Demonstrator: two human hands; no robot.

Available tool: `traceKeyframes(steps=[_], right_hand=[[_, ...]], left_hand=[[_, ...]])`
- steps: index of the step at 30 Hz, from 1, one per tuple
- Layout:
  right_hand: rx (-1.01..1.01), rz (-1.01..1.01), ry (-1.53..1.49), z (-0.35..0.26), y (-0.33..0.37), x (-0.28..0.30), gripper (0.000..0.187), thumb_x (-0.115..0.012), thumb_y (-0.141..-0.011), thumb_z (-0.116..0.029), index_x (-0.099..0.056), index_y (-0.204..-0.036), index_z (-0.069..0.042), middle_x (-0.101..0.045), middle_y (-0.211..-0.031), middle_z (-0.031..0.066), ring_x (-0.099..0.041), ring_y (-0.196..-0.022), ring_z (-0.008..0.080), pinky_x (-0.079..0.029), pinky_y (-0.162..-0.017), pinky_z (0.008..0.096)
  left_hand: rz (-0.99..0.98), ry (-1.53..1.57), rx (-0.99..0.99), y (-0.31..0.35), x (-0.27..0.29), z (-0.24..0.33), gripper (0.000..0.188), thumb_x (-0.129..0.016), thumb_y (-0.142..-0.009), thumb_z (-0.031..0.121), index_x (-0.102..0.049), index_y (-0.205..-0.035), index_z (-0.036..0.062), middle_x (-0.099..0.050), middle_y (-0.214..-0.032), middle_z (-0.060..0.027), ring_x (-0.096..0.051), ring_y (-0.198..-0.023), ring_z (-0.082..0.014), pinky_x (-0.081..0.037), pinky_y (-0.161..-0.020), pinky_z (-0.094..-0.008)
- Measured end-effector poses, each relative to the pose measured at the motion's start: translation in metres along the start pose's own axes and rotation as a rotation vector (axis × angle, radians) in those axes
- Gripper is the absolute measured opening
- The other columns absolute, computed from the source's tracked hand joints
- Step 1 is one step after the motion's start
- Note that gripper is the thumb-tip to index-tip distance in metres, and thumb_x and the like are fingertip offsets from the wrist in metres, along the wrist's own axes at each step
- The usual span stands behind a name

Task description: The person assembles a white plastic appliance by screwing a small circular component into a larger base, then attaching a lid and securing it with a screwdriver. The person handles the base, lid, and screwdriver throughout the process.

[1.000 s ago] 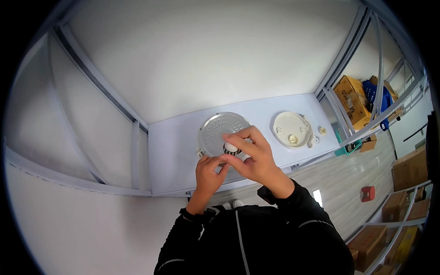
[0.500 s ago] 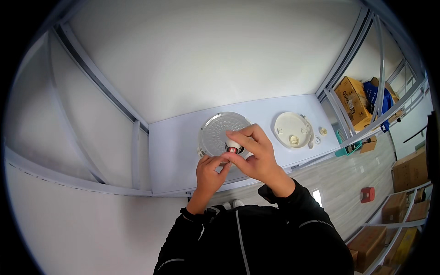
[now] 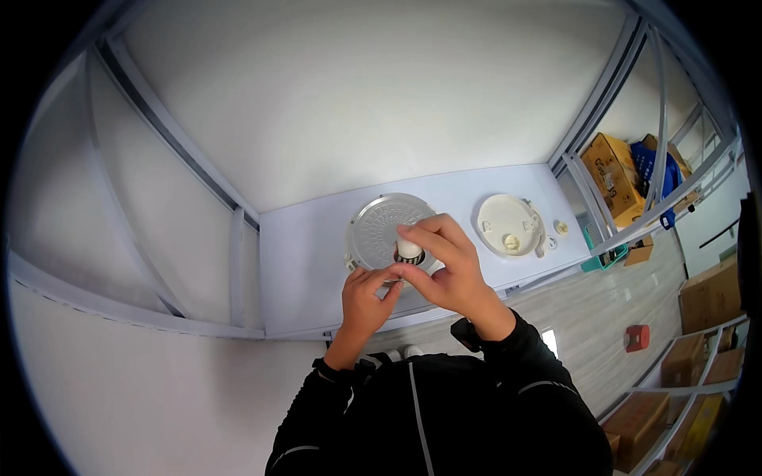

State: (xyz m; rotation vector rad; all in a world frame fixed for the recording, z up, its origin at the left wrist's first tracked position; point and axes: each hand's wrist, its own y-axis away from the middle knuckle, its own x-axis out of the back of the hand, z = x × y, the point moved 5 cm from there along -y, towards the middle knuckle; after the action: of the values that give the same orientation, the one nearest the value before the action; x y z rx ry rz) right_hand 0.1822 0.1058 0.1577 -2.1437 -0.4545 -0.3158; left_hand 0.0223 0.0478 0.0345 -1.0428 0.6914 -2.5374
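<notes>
Both my hands are over the near edge of a round silver metal pot lid or disc with a patterned face (image 3: pixel 386 224). My right hand (image 3: pixel 456 274) grips a small white-topped round piece with a dark, striped band (image 3: pixel 409 247) between thumb and forefinger. My left hand (image 3: pixel 367 305) is closed, its fingertips pressed at the lower edge of that piece, beside the right thumb. The fingers hide the piece's underside, and its exact kind does not show. To the right lies a round cream plastic cover (image 3: pixel 494 214), open side up, with a small cream part (image 3: pixel 511 243) inside it.
On the white table (image 3: pixel 302 258), small cream pieces (image 3: pixel 561 228) lie right of the cover. A metal frame (image 3: pixel 235 266) borders the left end. Beyond the right end are a teal basket (image 3: pixel 597 258) and a yellow carton (image 3: pixel 613 178). A red stool (image 3: pixel 637 338) stands on the floor.
The small piece has been turned between my fingers: a red mark on its band faced me before, and dark stripes show now. My hands stay in nearly the same place.
</notes>
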Motion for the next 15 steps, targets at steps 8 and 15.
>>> traceKeyframes(steps=[8,15], right_hand=[[0.025,-0.005,-0.037,-0.009,-0.002,0.002,0.057,-0.086,-0.086,-0.01,-0.066,-0.14,-0.003,-0.063,-0.108,0.0116,-0.067,-0.096,0.0251,-0.055,-0.084,0.0359],[-0.044,-0.074,0.009,-0.012,0.001,0.002,0.058,-0.087,-0.086,-0.013,-0.066,-0.139,-0.003,-0.066,-0.107,0.0121,-0.067,-0.094,0.0276,-0.055,-0.085,0.0367]], left_hand=[[-0.009,0.01,-0.011,-0.002,0.0,0.002,0.028,-0.085,-0.081,0.011,-0.079,-0.109,0.012,-0.08,-0.093,-0.0018,-0.07,-0.083,-0.0248,-0.054,-0.079,-0.0379],[0.021,-0.054,-0.049,0.004,0.001,-0.002,0.034,-0.085,-0.082,0.013,-0.078,-0.116,0.0106,-0.079,-0.099,-0.0051,-0.069,-0.084,-0.0271,-0.055,-0.08,-0.0394]])
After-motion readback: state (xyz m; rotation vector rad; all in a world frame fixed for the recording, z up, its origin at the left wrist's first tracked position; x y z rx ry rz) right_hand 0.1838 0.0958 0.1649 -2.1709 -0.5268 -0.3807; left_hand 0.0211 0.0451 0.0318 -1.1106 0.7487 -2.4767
